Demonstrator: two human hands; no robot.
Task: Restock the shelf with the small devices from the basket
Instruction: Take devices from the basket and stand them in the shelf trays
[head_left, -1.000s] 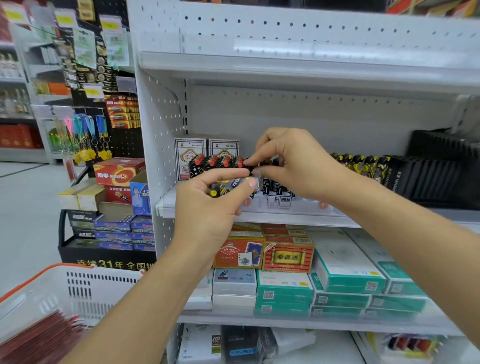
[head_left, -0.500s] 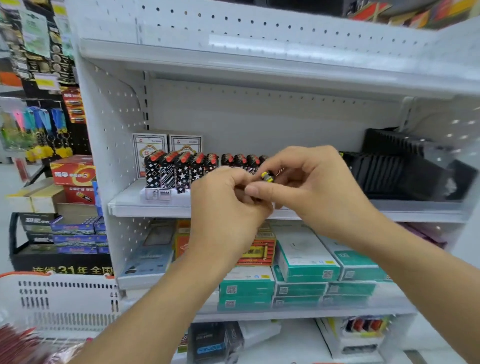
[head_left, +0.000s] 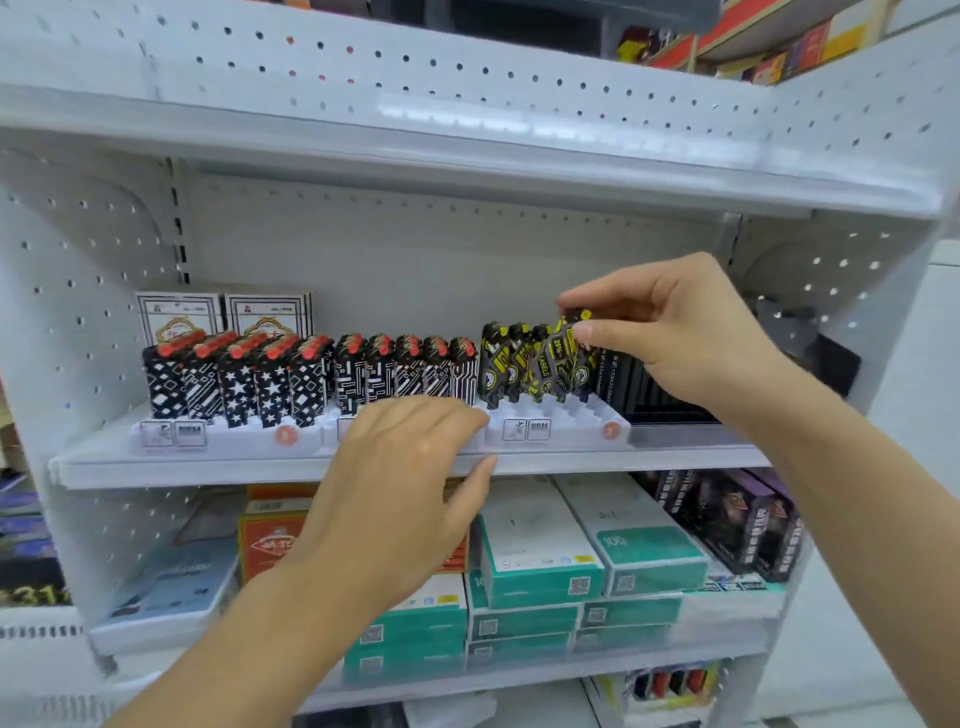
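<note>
Three white display trays on the shelf (head_left: 395, 470), as I count them: the left tray (head_left: 228, 436) and the middle one carry red-capped lighters (head_left: 236, 379); the right tray (head_left: 558, 423) holds yellow-and-black lighters (head_left: 519, 364) in its back row only, front slots bare. My right hand (head_left: 670, 332) pinches one yellow-and-black lighter (head_left: 574, 332) over that row. My left hand (head_left: 395, 483) rests, fingers relaxed, on the shelf edge (holding nothing). Basket out of view, so remaining stock unknown; I judge restocking partway.

White shelf (head_left: 545, 462) carries 3 display trays (head_left: 561, 423) of patterned lighters (head_left: 239, 384) and card boxes (head_left: 223, 314).
</note>
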